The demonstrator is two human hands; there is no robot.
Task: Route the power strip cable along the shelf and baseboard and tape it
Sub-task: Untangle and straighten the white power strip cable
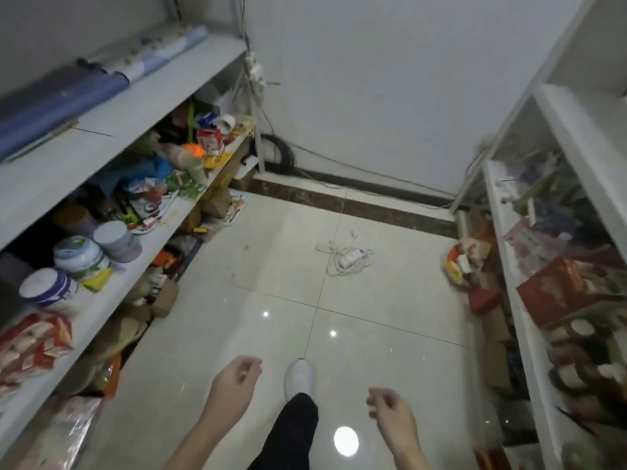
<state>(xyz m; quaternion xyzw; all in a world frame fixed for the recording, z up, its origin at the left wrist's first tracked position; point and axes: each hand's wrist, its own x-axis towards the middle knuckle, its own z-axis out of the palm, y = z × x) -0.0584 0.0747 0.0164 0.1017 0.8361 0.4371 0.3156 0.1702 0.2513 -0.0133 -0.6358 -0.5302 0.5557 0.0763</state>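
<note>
Now, hands: left hand (234, 385) at 7 o'clock, right hand (390, 413) at 5 o'clock, both loosely curled, half open, holding nothing.
Power strip (353, 257): white, flat on the tiled floor (390, 300), just past frame centre toward 1 o'clock.
Cable (334, 262): loose white tangle around the strip, plug end toward 12 o'clock.
Baseboard (373, 184): dark band at 12 o'clock, well apart from the strip.
Shelf (101, 157): cluttered, along 9 o'clock.
Shoe (300, 378): white, at 6 o'clock between the hands.
</note>
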